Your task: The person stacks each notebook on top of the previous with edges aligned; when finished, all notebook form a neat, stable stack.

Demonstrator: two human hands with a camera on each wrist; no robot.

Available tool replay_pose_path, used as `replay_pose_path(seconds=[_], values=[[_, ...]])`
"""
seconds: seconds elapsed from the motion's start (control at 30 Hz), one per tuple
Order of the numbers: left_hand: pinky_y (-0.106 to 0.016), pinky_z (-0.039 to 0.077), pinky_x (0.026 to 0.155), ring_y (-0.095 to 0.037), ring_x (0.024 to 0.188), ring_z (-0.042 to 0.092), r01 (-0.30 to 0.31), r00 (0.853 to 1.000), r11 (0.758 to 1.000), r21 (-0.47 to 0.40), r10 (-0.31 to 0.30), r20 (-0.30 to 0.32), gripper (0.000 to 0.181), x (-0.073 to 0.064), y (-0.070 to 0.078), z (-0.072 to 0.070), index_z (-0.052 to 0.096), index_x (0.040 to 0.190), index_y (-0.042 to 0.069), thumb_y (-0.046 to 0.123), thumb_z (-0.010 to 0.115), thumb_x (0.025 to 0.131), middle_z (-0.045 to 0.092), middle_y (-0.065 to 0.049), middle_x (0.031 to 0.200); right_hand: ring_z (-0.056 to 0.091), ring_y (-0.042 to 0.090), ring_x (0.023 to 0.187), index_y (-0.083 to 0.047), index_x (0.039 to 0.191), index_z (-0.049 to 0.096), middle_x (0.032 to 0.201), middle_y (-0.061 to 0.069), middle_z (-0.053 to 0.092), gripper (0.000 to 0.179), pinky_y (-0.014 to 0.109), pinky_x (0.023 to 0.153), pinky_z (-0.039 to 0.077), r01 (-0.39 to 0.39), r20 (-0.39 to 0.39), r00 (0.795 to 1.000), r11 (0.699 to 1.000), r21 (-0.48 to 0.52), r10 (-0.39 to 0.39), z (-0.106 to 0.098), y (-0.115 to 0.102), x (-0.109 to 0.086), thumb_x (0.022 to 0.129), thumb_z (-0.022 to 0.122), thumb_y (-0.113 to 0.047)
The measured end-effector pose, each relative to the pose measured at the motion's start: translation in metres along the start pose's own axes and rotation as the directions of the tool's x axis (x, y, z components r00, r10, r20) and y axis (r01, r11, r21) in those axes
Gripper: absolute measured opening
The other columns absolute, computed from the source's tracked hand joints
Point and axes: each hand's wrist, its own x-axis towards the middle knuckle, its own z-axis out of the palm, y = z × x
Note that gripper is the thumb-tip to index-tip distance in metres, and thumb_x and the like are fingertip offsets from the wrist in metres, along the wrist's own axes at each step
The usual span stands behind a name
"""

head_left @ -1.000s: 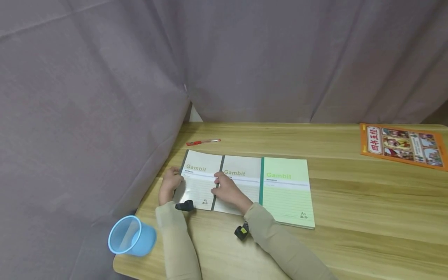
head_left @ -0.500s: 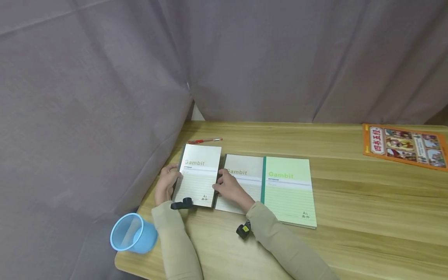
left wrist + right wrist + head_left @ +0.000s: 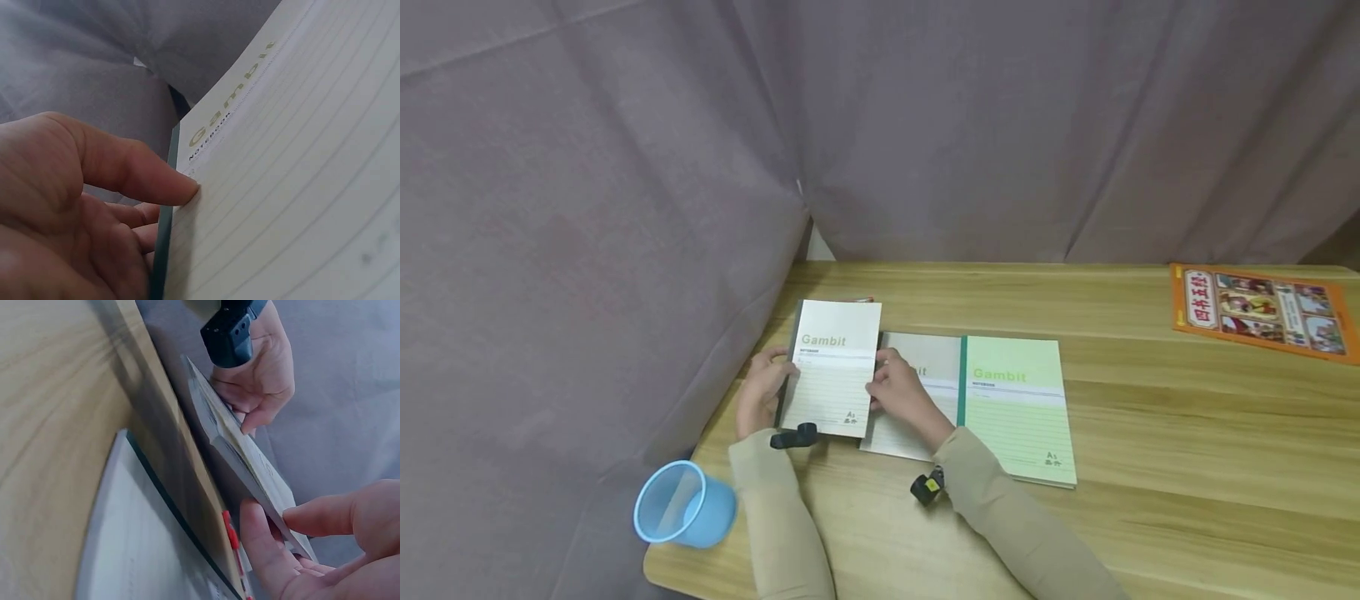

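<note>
Head view: left fingers (image 3: 781, 369) and right fingers (image 3: 882, 387) pinch white notebook (image 3: 837, 379) above wooden table (image 3: 1165, 425); grey curtain (image 3: 940, 133) behind.

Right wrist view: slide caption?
Left hand and right hand hold a notebook above the wooden table, red pen visible.

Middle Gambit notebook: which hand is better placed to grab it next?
Likely right: in the head view, the right hand overlaps the middle Gambit notebook; the left hand is across the held notebook. Both grip that one, so right must release first.
</note>
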Motion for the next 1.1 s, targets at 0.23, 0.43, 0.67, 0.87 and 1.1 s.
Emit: replay_pose_path(seconds=[0.23, 0.43, 0.67, 0.87, 1.1], values=[[-0.033, 0.051, 0.066, -0.023, 0.081, 0.058, -0.017, 1.0, 1.0, -0.005, 0.017, 0.026, 0.056, 0.0, 0.006, 0.012, 0.047, 0.144, 0.0, 0.002, 0.052, 0.088, 0.058, -0.018, 0.107, 0.068, 0.02, 0.067, 0.01, 0.141, 0.042, 0.095, 0.016, 0.066, 0.052, 0.03, 0.063, 0.059, -0.002, -0.032, 0.999, 0.999, -0.041, 0.0, -0.015, -0.005, 0.0, 0.093, 0.06, 0.002], [-0.033, 0.051, 0.066, -0.022, 0.078, 0.06, -0.073, 0.996, 0.997, -0.03, 0.074, 0.043, 0.05, 0.0, 0.013, 0.021, 0.05, 0.14, -0.002, 0.004, 0.052, 0.091, 0.062, -0.018, 0.104, 0.069, 0.023, 0.067, 0.01, 0.142, 0.041, 0.094, 0.016, 0.068, 0.053, 0.033, 0.065, 0.059, 0.015, -0.04, 0.999, 0.997, -0.077, -0.019, -0.028, -0.011, -0.002, 0.092, 0.06, 0.003], [-0.032, 0.05, 0.066, -0.022, 0.078, 0.06, -0.123, 0.992, 0.992, -0.025, 0.124, 0.035, 0.048, -0.005, 0.024, 0.03, 0.049, 0.14, -0.002, 0.007, 0.052, 0.094, 0.061, -0.019, 0.105, 0.07, 0.032, 0.066, 0.014, 0.143, 0.037, 0.09, 0.018, 0.069, 0.056, 0.039, 0.063, 0.059, 0.052, -0.021, 0.998, 0.993, -0.109, -0.055, -0.044, -0.021, -0.008, 0.092, 0.057, 0.004], [-0.03, 0.053, 0.06, -0.019, 0.071, 0.063, -0.166, 0.984, 0.983, -0.072, 0.17, 0.048, 0.043, -0.015, 0.035, 0.036, 0.05, 0.138, -0.001, 0.007, 0.052, 0.095, 0.063, -0.018, 0.1, 0.068, 0.026, 0.061, 0.014, 0.146, 0.035, 0.091, 0.018, 0.068, 0.059, 0.037, 0.061, 0.058, 0.066, -0.033, 0.997, 0.987, -0.147, -0.072, -0.056, -0.028, -0.012, 0.092, 0.057, 0.003], [-0.029, 0.051, 0.064, -0.019, 0.074, 0.061, -0.207, 0.976, 0.974, -0.09, 0.212, 0.053, 0.043, -0.024, 0.046, 0.043, 0.05, 0.138, -0.002, 0.002, 0.051, 0.095, 0.063, -0.018, 0.1, 0.068, 0.029, 0.063, 0.014, 0.147, 0.032, 0.094, 0.02, 0.066, 0.061, 0.038, 0.063, 0.058, 0.053, -0.034, 0.998, 0.988, -0.143, -0.058, -0.069, -0.034, -0.018, 0.092, 0.055, 0.001]])
